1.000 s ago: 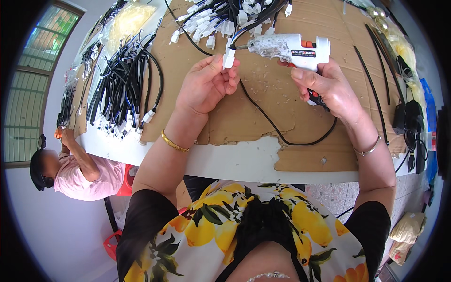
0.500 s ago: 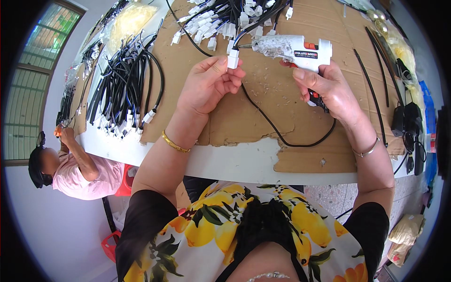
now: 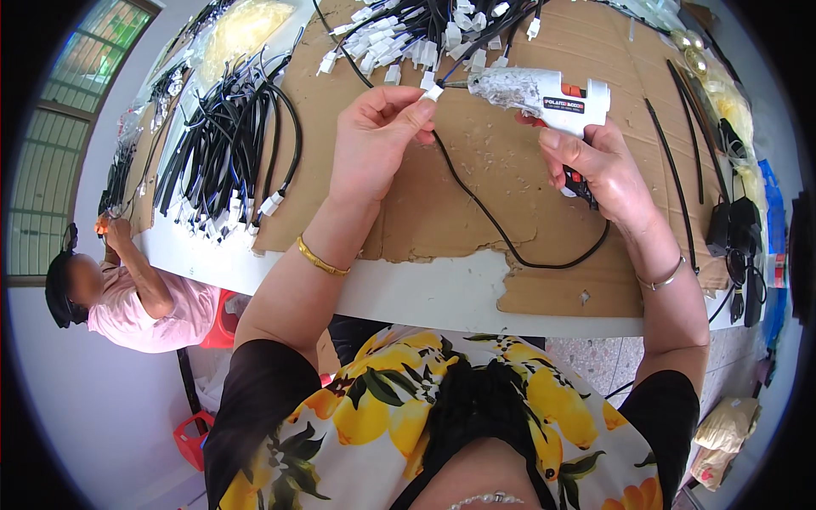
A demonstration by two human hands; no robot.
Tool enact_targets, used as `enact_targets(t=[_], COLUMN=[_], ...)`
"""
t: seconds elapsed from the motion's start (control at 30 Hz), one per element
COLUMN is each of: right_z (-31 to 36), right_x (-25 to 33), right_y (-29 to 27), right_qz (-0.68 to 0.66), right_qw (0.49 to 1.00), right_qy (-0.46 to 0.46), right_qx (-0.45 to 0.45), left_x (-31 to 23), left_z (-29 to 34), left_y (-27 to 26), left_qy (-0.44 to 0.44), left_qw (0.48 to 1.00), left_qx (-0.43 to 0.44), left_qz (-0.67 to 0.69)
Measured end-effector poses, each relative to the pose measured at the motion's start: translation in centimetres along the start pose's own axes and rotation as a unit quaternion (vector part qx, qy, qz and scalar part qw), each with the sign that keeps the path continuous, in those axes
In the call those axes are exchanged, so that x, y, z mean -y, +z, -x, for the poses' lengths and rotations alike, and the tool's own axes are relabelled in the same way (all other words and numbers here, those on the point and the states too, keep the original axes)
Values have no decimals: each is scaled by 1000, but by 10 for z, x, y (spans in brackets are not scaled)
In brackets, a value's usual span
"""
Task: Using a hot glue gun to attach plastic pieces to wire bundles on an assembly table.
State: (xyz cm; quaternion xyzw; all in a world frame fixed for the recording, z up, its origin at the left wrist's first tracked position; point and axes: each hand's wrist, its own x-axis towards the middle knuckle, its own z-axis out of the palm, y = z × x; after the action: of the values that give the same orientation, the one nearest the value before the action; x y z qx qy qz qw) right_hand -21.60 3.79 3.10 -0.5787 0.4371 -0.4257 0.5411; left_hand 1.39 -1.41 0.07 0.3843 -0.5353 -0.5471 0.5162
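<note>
1. Nearest me on the feed, a strip of white bench (image 3: 416,293) shows along its near edge, below the torn edge of the cardboard (image 3: 569,285).
2. I see a black cord (image 3: 476,212) curving over the cardboard, from beneath the right wrist to behind the left hand.
3. My right hand (image 3: 599,166) grasps the white glue gun (image 3: 537,95) by its handle; whether the trigger is squeezed, I cannot tell.
4. My left hand (image 3: 378,132) pinches a white plug (image 3: 433,93) above the cardboard, the nozzle close against its wire end; I cannot tell if they touch.
5. Toward the bench's left edge lies a bundle of black cables (image 3: 223,140); toward its right, black strips (image 3: 669,178).
6. Farther, a heap of plugs (image 3: 382,42) lies by the cardboard's far edge.
</note>
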Motion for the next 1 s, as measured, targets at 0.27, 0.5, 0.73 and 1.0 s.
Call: enact_targets(t=[0.27,0.5,0.73,1.0], right_z=[-1,0,1,-1], right_x=[-1,-1,3,0], right_y=[-1,0,2,0], right_qz=[5,17,11,21], right_qw=[1000,1000,1000,1000], right_qy=[-12,2,-15,-13], right_qx=[5,0,-9,-2], left_x=[-1,0,-1,-3], left_z=[-1,0,1,-1], left_y=[4,4,5,4], left_qy=[67,95,106,105], left_qw=[997,992,990,991], left_qx=[-29,-45,-50,-61], left_qz=[-32,-63,-79,-49])
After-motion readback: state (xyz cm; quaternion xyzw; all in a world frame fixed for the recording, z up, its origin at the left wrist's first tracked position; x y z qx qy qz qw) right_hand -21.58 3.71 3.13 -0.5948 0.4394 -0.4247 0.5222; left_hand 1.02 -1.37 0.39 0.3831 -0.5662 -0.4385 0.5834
